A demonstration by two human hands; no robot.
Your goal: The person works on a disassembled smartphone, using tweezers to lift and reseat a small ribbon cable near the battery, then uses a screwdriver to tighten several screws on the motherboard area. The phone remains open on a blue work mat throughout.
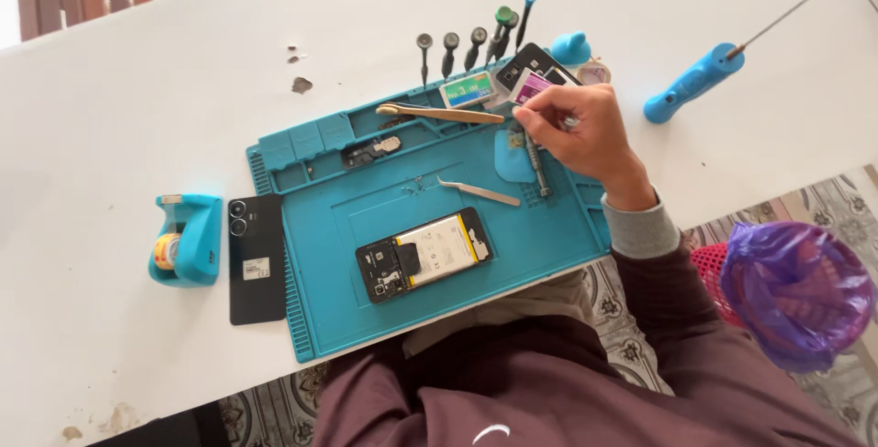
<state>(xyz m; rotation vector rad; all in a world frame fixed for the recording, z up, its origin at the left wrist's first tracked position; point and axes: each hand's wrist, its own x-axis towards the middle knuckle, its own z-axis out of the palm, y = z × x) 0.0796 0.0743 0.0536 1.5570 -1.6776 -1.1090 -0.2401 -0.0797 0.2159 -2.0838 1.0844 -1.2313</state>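
My right hand reaches over the top right corner of the teal work mat. Its fingertips are pinched together at the edge of a purple-and-white card, and I cannot tell whether they grip anything. A grey screwdriver lies on the mat just below the hand, its upper end hidden by the fingers. An opened phone, with battery and circuit board showing, lies in the middle of the mat. My left hand is out of view.
Metal tweezers, beige tweezers and small parts lie on the mat. Several screwdrivers stand along its far edge. A black phone back cover and teal tape dispenser sit left. A blue-handled probe lies right; a purple-bagged bin stands beside the table.
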